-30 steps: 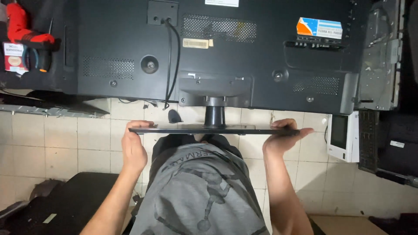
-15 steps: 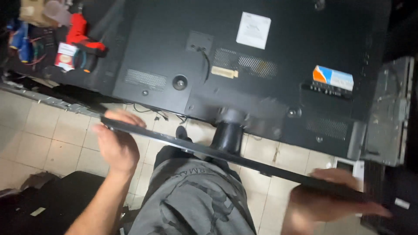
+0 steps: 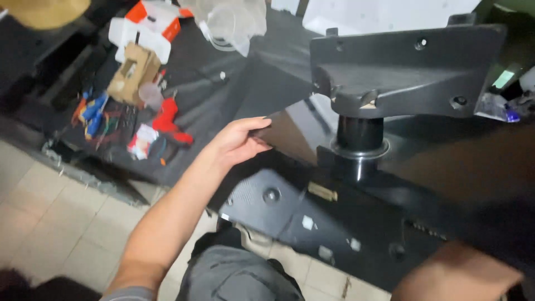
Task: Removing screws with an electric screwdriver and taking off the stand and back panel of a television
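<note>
The left hand (image 3: pixel 237 142) holds the corner of the black stand (image 3: pixel 412 72), which sits just right of it. The right hand (image 3: pixel 454 276) is blurry, so its grip cannot be told. Before, the stand lay flat; now it is tipped up.

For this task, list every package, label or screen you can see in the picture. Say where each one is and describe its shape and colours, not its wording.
Cardboard box: upper left on the dark bench, small, brown, open-topped.
White and orange package: top left, behind the box, blocky.
Small labelled pack: left of the left hand, beside a red tool, white and red.
Stickers: on the television's black back panel, low centre, small pale squares.
Green-tinted label: far right edge, small, slanted.
</note>
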